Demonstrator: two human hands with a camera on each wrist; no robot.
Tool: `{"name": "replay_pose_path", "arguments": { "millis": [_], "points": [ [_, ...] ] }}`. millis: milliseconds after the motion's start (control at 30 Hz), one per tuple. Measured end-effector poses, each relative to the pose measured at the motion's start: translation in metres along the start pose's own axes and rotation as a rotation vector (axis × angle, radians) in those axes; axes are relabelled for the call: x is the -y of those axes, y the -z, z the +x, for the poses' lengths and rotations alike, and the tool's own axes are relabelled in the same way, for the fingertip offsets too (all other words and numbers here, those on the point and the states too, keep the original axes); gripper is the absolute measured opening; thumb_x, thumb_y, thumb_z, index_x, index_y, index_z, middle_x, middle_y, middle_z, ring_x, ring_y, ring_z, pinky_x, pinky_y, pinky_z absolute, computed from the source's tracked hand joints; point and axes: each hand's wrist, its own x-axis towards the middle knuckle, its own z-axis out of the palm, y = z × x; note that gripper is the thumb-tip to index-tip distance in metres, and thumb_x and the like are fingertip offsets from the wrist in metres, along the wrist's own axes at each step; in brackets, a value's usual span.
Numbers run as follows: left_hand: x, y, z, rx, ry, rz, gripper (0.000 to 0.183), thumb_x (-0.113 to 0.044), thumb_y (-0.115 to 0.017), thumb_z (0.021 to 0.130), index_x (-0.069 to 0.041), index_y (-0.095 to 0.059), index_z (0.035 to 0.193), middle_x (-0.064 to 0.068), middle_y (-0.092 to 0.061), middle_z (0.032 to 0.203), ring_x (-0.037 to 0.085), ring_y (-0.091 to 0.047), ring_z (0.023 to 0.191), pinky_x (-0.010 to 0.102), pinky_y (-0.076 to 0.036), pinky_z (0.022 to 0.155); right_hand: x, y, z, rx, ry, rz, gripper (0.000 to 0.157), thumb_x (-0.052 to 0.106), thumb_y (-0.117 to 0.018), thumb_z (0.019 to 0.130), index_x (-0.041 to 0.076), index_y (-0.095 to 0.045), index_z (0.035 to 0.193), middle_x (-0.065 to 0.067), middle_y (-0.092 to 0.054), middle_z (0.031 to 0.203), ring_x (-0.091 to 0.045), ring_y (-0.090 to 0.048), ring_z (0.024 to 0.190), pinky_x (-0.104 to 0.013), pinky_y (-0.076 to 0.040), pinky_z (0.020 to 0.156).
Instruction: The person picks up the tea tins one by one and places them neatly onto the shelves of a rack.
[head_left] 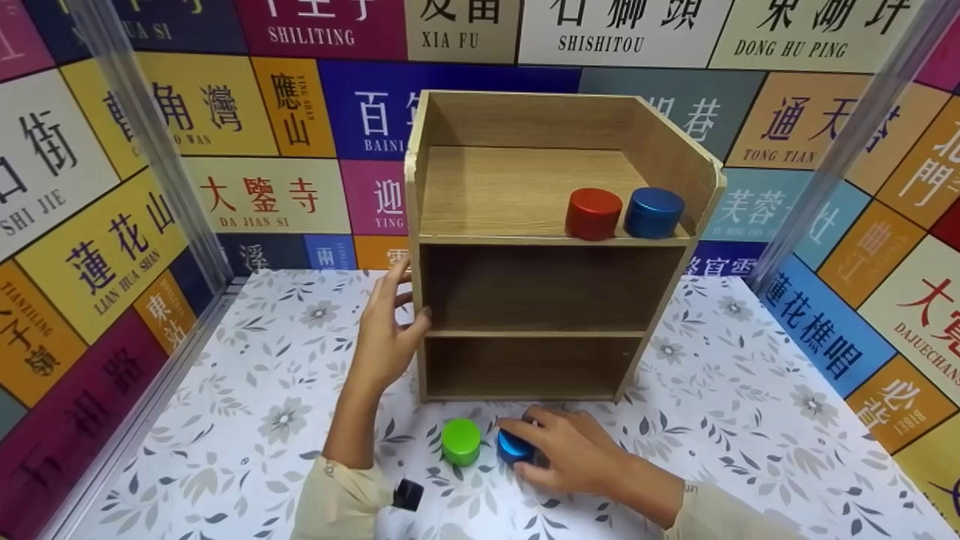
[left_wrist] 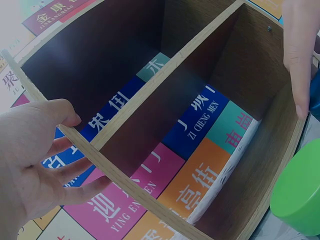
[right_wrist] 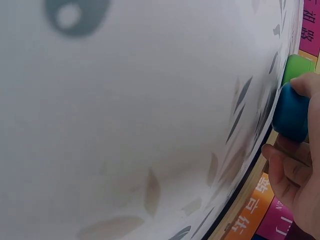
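A wooden shelf unit [head_left: 532,335] stands upright on the table. My left hand [head_left: 390,330] grips its left side panel, with the thumb at the front edge and the fingers along the outer face; the left wrist view shows this hand [left_wrist: 40,155] close up. In front of the unit, my right hand [head_left: 570,450] holds a blue round tin [head_left: 514,446] between thumb and fingers, partly covering it. The right wrist view shows that tin [right_wrist: 291,112] at the fingers. A green round tin [head_left: 460,442] sits just left of it, untouched.
On the unit's top board, a red tin [head_left: 593,214] and another blue tin [head_left: 654,213] stand side by side at the right. Floral cloth [head_left: 285,420] covers the table. Walls with printed place-name panels [head_left: 270,195] enclose the back and sides.
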Motion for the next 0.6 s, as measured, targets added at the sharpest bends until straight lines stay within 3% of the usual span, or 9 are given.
{"name": "replay_pose_path", "arguments": {
  "millis": [100,333,600],
  "points": [
    [0.001,0.001,0.0,-0.003,0.003,0.003,0.078,-0.002,-0.065,0.093,-0.036,-0.037,0.157,0.007,-0.048,0.148,0.032,-0.063,0.124,0.043,-0.063,0.088,0.001,0.001,0.002,-0.003,0.001,0.014,0.064,0.041,-0.075,0.086,0.03,-0.055,0.147,-0.001,-0.064,0.11,-0.01,-0.063,0.085,-0.021,-0.056,0.069],
    [0.0,0.0,-0.001,-0.002,0.017,0.005,0.076,-0.002,-0.064,0.092,-0.035,-0.038,0.156,0.008,-0.049,0.145,0.032,-0.063,0.123,0.043,-0.065,0.082,0.0,0.013,0.005,-0.053,0.0,-0.107,0.063,0.05,-0.076,0.084,0.031,-0.059,0.142,0.002,-0.065,0.107,-0.01,-0.063,0.077,-0.023,-0.052,0.059],
    [0.0,0.0,0.0,-0.002,0.022,0.005,0.077,-0.002,-0.064,0.092,-0.035,-0.038,0.156,0.008,-0.049,0.146,0.032,-0.063,0.124,0.044,-0.064,0.085,0.0,0.02,0.008,-0.048,-0.005,-0.128,0.06,0.051,-0.074,0.085,0.034,-0.06,0.14,0.002,-0.064,0.105,-0.009,-0.06,0.073,-0.019,-0.046,0.053]
  ]
}}
